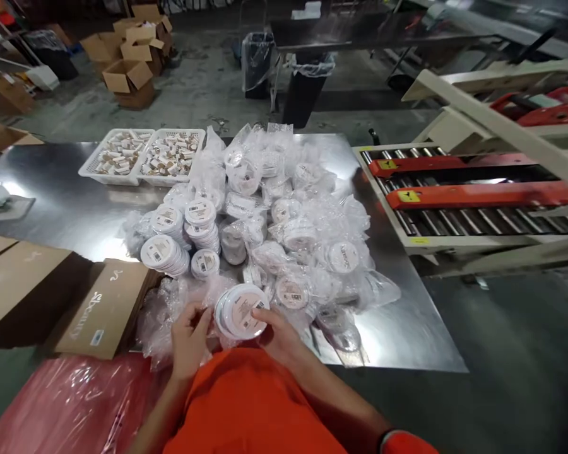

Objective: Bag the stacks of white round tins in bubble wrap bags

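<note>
My right hand [278, 335] grips a small stack of round white labelled lids [242, 311] at the near edge of the steel table [66, 208]. My left hand [189, 337] is closed at the stack's left rim, fingers pinching at it or at its clear wrap. Just beyond lies a big heap of the same discs in clear plastic bags [288, 221]. Unwrapped discs stand in leaning stacks [182, 236] to the left of the heap.
Two white baskets [144, 157] of small cardboard tubes sit at the table's far side. An open brown carton [101, 309] stands at my left, a red plastic-wrapped bundle [66, 403] below it. A roller conveyor with orange rails [454, 189] adjoins the table's right side. Cartons and bins stand on the floor beyond.
</note>
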### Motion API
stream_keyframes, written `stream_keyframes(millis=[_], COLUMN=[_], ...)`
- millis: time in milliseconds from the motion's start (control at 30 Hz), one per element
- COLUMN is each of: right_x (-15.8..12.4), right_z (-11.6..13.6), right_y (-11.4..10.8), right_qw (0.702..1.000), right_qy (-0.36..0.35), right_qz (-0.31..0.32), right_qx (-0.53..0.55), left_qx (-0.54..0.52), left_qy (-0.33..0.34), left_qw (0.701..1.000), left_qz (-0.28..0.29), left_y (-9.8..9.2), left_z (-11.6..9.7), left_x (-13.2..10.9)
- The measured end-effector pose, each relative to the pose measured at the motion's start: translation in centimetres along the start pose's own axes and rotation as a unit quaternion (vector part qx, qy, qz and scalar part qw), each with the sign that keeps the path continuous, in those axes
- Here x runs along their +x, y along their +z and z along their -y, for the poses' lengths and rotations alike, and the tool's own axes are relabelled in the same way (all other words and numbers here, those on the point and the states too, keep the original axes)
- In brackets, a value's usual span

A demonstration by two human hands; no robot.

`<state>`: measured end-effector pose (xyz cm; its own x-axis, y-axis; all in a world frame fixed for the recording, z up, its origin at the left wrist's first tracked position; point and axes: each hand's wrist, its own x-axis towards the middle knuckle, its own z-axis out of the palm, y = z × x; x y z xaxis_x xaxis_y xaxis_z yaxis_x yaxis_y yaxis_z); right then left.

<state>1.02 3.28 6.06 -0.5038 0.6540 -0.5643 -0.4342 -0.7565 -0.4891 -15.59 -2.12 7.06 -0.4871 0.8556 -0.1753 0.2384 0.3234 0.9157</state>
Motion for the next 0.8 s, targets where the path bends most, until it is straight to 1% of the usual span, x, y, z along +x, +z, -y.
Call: stream_keyframes(millis=[67, 100, 133, 167, 233, 300, 333, 367, 400, 433, 467, 500, 533, 567, 600, 633, 667, 700, 733, 767, 800], right_x=[-0.1, -0.2, -0.4, -0.5, -0.9, -1.2, -1.2, -1.2, -1.2, -1.1, -0.9, -0.7, -0.5, -0.4, -0.2, -0.2, -0.2, -0.2, -0.2, -0.2, -0.1], right_z=[0.1, 0.1, 0.1, 0.1, 0.0, -0.3, -0.4, -0.5, -0.6, -0.7, -0.7, -0.7, -0.7, -0.7, -0.7, -0.7, -0.9, -1.0, -1.3, -1.5, -1.8], right_y=[-0.4, -0.5, -0.5, -0.5, -0.3, -0.1, -0.1, 0.0, 0.0, -0.1, -0.2, -0.4, -0.5, -0.7, -0.9, -1.1, -1.2, -1.3, -1.3, -1.2, -1.1], right_qw=[0.993, 0.983, 0.966, 0.943, 0.874, 0.807, 0.786, 0.777, 0.776, 0.782, 0.788, 0.79, 0.787, 0.779, 0.766, 0.75, 0.734, 0.723, 0.718, 0.721, 0.732], right_qy=[-0.085, -0.126, -0.165, -0.202, -0.264, -0.292, -0.292, -0.289, -0.286, -0.287, -0.295, -0.309, -0.33, -0.355, -0.383, -0.413, -0.438, -0.455, -0.461, -0.456, -0.44], right_qz=[-0.017, -0.021, -0.018, -0.007, 0.026, 0.061, 0.076, 0.083, 0.081, 0.066, 0.037, -0.001, -0.043, -0.082, -0.112, -0.13, -0.133, -0.126, -0.114, -0.098, -0.083], right_qx=[-0.076, -0.132, -0.196, -0.266, -0.406, -0.509, -0.539, -0.554, -0.556, -0.55, -0.539, -0.529, -0.519, -0.51, -0.503, -0.5, -0.501, -0.505, -0.509, -0.512, -0.513], left_qx=[0.041, 0.065, 0.088, 0.109, 0.142, 0.168, 0.179, 0.189, 0.2, 0.213, 0.229, 0.247, 0.265, 0.278, 0.284, 0.281, 0.269, 0.252, 0.234, 0.219, 0.206], left_qy=[0.029, 0.054, 0.085, 0.12, 0.185, 0.233, 0.261, 0.297, 0.338, 0.38, 0.412, 0.426, 0.422, 0.4, 0.371, 0.344, 0.327, 0.323, 0.33, 0.345, 0.368], left_qw=[0.999, 0.996, 0.992, 0.987, 0.97, 0.95, 0.939, 0.925, 0.909, 0.891, 0.874, 0.864, 0.862, 0.868, 0.88, 0.893, 0.904, 0.911, 0.913, 0.912, 0.905], left_qz=[-0.014, -0.015, -0.016, -0.024, -0.067, -0.121, -0.137, -0.142, -0.137, -0.127, -0.118, -0.107, -0.099, -0.091, -0.081, -0.068, -0.058, -0.051, -0.048, -0.046, -0.048], left_y=[-0.3, -0.3, -0.3, -0.3, -0.1, 0.2, 0.2, 0.3, 0.4, 0.5, 0.6, 0.8, 1.0, 1.2, 1.4, 1.7, 1.9, 2.1, 2.3, 2.5, 2.7], left_z=[0.2, 0.3, 0.2, 0.1, -0.4, -1.1, -1.4, -1.7, -1.9, -2.0, -2.0, -1.9, -1.8, -1.7, -1.6, -1.5, -1.5, -1.4, -1.3, -1.2, -1.0], left_x=[-0.2, -0.4, -0.5, -0.7, -0.9, -0.8, -0.7, -0.6, -0.5, -0.4, -0.4, -0.4, -0.4, -0.5, -0.6, -0.7, -0.8, -0.8, -0.9, -0.8, -0.7])
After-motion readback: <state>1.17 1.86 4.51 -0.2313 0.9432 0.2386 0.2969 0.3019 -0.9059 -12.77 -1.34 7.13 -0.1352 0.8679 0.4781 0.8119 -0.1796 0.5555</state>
